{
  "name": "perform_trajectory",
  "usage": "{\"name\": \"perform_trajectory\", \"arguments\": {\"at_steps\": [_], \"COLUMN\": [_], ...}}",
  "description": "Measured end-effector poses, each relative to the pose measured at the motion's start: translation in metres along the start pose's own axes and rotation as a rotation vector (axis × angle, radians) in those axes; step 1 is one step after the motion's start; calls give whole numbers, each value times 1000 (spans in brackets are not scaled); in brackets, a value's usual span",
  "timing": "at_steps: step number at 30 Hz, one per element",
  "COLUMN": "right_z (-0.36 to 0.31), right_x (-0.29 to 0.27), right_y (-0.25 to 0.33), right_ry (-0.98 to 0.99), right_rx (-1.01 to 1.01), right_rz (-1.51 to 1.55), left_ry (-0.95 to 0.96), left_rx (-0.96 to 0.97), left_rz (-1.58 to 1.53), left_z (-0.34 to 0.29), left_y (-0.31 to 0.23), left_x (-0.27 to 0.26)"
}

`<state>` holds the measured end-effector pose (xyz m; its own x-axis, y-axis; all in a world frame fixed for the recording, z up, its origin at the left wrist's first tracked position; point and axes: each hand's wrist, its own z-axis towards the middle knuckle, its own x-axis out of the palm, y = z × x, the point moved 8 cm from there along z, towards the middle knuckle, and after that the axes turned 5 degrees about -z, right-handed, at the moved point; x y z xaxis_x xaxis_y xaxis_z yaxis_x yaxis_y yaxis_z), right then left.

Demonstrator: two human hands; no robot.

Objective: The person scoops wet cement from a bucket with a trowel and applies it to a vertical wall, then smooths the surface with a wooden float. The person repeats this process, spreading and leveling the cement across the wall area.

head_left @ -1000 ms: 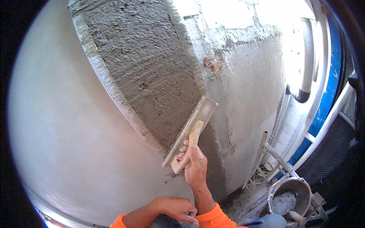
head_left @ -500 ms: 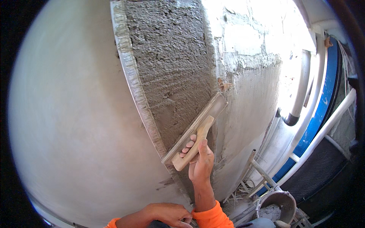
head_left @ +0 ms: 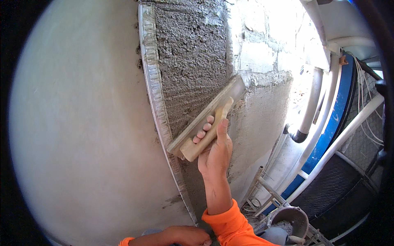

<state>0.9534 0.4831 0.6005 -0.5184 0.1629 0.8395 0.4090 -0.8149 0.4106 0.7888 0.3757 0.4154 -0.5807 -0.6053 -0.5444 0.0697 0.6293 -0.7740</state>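
Observation:
My right hand point(head_left: 215, 151) is closed around the wooden handle of a plastering trowel point(head_left: 227, 91). The trowel's long, narrow blade slants up to the right across a strip of wet grey mortar point(head_left: 188, 61), its face close against it; actual contact is hard to see. A pale edging strip point(head_left: 152, 78) bounds the mortar on the left. Low in the picture, my left hand point(head_left: 193, 236) lies near my right sleeve, away from the wall. Its fingers curl under, and whatever they hold, if anything, is hidden.
Smooth plaster point(head_left: 90, 123) covers the left wall. Brightly lit blockwork point(head_left: 258, 53) stands right of the mortar. At lower right are a bucket with grey mix point(head_left: 301, 219) and a metal frame point(head_left: 273, 190). Beyond stand a grey pipe point(head_left: 311, 106) and a blue panel point(head_left: 328, 141).
My right hand has carried the trowel upward along the mortar strip. The view has shifted slightly, and my left hand sits a little lower in the picture.

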Motion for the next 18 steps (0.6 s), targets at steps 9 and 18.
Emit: {"name": "perform_trajectory", "arguments": {"at_steps": [9,18], "right_z": [44,48], "right_x": [76,-62], "right_y": [39,158], "right_ry": [75,-207], "right_rx": [-111,-632], "right_rz": [94,-910], "left_ry": [80,-9], "left_rx": [-179,-150], "left_rz": [36,-6], "left_z": [-2,-4], "left_y": [14,26], "left_x": [-2,-7]}}
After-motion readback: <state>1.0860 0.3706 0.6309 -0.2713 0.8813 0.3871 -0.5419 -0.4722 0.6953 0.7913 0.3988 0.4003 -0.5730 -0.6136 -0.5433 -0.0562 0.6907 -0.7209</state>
